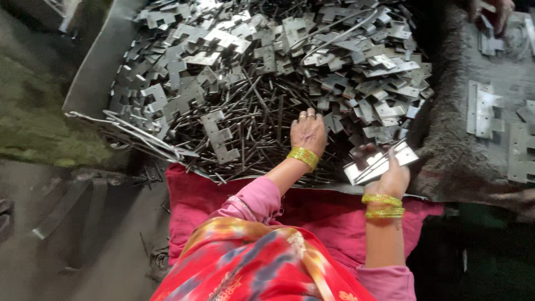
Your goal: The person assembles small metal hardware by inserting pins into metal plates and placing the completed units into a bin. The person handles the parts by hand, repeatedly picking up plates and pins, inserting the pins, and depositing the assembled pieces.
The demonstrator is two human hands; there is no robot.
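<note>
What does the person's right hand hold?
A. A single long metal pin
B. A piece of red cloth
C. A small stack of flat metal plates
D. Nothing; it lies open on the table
C: the right hand grips a small stack of flat metal plates, raised just above the edge of the pile, while the left hand reaches into the thin metal pins.

Two bare arms reach forward from pink sleeves, each wrist ringed with yellow-green bangles. The left hand [308,132] stretches ahead, palm down, fingers [306,116] pointing away and ringed. The right hand [392,177] sits nearer, fingers closed in a grip.
</note>
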